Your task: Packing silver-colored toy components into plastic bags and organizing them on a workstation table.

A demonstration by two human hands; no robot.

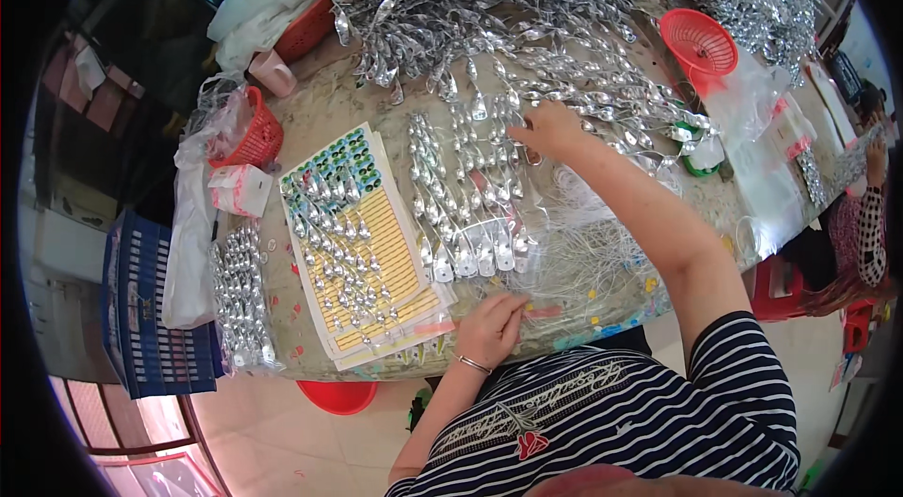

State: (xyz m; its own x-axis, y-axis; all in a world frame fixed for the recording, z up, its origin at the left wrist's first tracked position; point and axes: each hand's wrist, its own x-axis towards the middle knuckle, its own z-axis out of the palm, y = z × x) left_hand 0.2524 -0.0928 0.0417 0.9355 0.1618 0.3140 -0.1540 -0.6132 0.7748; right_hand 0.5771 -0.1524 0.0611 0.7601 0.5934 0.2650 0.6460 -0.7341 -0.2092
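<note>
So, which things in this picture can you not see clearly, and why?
- Right hand: fingertips lie among the silver pieces; head view does not show whether it grips one.
- Left hand: fingers curl at the table edge; anything pinched is too small to tell.
- Yellow sheet: its markings are too small and partly covered by silver pieces.
- Red basin: mostly hidden under the table.
</note>
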